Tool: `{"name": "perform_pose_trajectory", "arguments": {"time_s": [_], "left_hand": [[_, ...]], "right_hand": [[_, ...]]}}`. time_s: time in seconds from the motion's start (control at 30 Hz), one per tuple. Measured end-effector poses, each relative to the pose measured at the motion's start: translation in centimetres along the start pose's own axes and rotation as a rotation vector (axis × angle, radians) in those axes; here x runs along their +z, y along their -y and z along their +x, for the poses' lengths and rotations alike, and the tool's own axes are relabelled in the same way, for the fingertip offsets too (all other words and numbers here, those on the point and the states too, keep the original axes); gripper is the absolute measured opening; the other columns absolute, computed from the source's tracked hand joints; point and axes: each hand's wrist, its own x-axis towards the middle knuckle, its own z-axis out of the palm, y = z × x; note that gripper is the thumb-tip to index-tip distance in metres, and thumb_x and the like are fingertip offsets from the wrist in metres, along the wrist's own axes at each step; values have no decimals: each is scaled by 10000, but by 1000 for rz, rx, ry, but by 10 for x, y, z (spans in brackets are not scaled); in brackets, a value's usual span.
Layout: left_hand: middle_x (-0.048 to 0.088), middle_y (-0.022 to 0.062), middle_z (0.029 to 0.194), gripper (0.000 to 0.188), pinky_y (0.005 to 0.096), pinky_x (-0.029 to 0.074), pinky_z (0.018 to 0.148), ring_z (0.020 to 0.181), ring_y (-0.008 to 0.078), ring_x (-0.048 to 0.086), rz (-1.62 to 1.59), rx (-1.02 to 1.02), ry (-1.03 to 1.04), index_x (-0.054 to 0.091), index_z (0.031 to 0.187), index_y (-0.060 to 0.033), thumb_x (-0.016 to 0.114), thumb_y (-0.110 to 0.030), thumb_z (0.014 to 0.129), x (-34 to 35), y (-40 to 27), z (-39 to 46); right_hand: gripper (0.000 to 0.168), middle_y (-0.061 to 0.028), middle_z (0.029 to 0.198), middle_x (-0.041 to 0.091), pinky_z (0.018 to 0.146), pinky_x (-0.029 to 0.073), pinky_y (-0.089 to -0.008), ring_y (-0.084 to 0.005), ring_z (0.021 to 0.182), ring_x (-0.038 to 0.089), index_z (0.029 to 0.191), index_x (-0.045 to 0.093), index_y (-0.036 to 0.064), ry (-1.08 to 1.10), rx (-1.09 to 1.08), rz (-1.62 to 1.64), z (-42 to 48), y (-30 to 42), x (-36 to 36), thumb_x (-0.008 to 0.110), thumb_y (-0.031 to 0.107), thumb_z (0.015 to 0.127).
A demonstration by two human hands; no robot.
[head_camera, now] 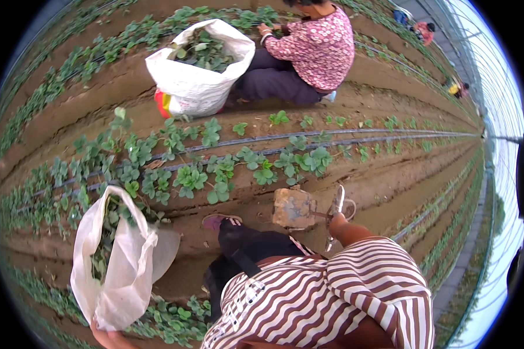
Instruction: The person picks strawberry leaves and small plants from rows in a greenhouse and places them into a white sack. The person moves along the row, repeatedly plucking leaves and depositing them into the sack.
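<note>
At the lower left, my left hand (107,338) grips the rim of a white woven sack (124,283). The sack gapes open, and cut leafy plants (107,235) show inside it. My right hand (341,229) is closed around a strap or handle beside a worn, block-like low stool (290,207) on the soil. A narrow pale object (340,198) shows beside that hand; its kind is unclear. Between my hands is my foot in a purple shoe (216,221), on the furrow next to a row of leafy seedlings (220,172).
Two black drip lines (253,139) run along the planted bed. Beyond it a person (310,52) sits low, with hands among plants. A fuller white sack of leaves (201,78) stands beside them. Other people (425,32) crouch farther off under the greenhouse frame (493,56).
</note>
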Motion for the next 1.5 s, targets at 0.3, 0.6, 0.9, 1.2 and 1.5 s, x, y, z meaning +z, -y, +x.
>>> {"name": "perform_pose_trajectory", "arguments": {"time_s": [0.3,0.6,0.9,1.2,1.5], "left_hand": [[580,214,1164,459,473,458,949,1071,373,557,283,115,-176,525,1214,62,516,-238,867,-115,-3,233],[543,233,1207,399,457,442,951,1085,333,522,145,-33,-212,500,1232,110,495,-118,904,-229,32,352],[535,216,1263,382,478,469,958,1116,318,528,106,-17,-481,500,1271,77,479,-72,920,-236,8,373],[559,209,1255,432,510,439,978,1147,362,530,275,-29,-483,529,1232,50,502,-253,926,-216,11,400],[571,213,1226,457,474,485,924,1096,352,563,847,254,-488,520,1259,41,498,-261,917,-193,74,387]], "right_hand": [[257,4,1087,678,800,436,-389,-179,1035,591,1051,721,179,-201,800,1260,15,64,18,536,255,888],[265,-53,977,652,760,385,-455,-261,893,569,1021,713,175,479,114,-302,19,158,-169,596,344,854],[284,-69,1088,652,950,349,-593,-231,1167,512,1058,724,140,-120,-271,-170,204,317,-300,544,230,857],[314,-75,1117,617,824,456,-444,-263,1142,514,1138,631,142,-305,-406,535,237,348,-336,553,204,840],[360,-54,1025,631,980,353,-503,-259,1103,529,1090,638,238,-370,118,400,246,249,-296,711,289,741]]}}
